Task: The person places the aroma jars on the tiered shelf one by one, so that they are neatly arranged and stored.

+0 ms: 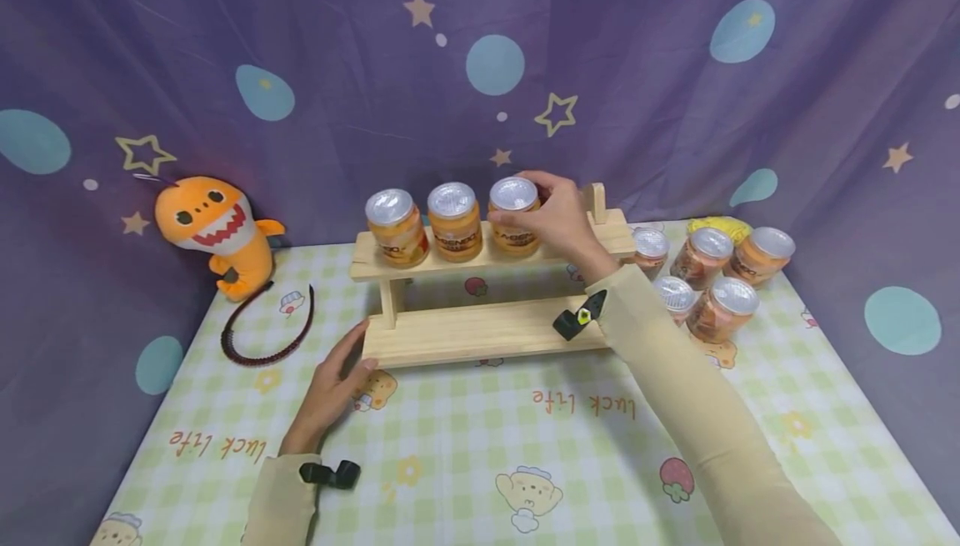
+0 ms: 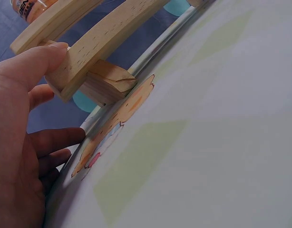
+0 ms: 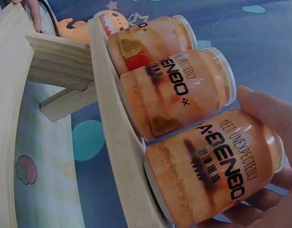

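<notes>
Your right hand [image 1: 551, 217] is clamped round the third jar [image 1: 513, 217], its neighbour touching at nine o'clock; nudge sideways and the row topples; left hand [image 1: 337, 383], fingers straight, braces the rack [image 1: 480, 333].

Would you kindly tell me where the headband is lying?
In the head view, the headband lies left of the rack, below the shark toy.

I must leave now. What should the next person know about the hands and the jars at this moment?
Right hand: grips the third jar on the top shelf of the wooden rack.
Left hand: thumb presses the rack's lower left corner, fingers relaxed on the tablecloth.
Done: three jars stand in a row on the top shelf, two to the left of the held one.
Left: five jars wait on the table, right of the rack; lower shelf bare.
</notes>
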`<state>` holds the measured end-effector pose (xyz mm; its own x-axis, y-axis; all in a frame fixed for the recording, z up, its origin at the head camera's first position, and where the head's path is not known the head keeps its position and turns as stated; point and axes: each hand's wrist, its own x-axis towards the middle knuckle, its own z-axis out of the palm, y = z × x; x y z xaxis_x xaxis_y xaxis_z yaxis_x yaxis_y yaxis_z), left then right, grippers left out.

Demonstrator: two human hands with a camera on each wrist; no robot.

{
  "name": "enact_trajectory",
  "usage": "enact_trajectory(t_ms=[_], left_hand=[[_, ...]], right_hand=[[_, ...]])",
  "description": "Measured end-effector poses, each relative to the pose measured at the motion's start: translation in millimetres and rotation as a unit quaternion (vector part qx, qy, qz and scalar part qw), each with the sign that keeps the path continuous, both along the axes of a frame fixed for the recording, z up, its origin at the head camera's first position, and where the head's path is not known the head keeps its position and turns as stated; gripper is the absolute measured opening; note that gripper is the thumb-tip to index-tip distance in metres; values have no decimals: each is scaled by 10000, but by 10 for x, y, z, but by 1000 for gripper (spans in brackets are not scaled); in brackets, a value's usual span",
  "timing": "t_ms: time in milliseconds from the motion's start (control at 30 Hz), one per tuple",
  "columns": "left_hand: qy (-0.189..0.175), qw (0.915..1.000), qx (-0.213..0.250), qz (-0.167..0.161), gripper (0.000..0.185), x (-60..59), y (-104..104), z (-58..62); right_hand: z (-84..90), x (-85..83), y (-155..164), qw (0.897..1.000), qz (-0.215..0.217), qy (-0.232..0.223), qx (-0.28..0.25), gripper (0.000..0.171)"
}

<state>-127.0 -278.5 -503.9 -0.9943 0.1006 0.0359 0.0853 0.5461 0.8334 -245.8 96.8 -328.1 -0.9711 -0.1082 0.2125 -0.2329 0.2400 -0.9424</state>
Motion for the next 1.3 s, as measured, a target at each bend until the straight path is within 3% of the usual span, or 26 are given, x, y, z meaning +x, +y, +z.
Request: enact_trajectory(t_ms=[333,667,1067,1300], left_hand=[[52,10000,-5,26,63,12,21,12],[-11,10000,39,45,63,20,28,36],[-43,10000,43,21,65,28,33,44],[-65,10000,-47,37,64,3,17,10]], right_hand=[[-46,-5,-10,9999,-28,-42,112,63],[-15,18,15,9996,235,-114,134,73],[127,144,246,9988,-189,240,379,75],[171,312,588,9976,-516,461,84,71]])
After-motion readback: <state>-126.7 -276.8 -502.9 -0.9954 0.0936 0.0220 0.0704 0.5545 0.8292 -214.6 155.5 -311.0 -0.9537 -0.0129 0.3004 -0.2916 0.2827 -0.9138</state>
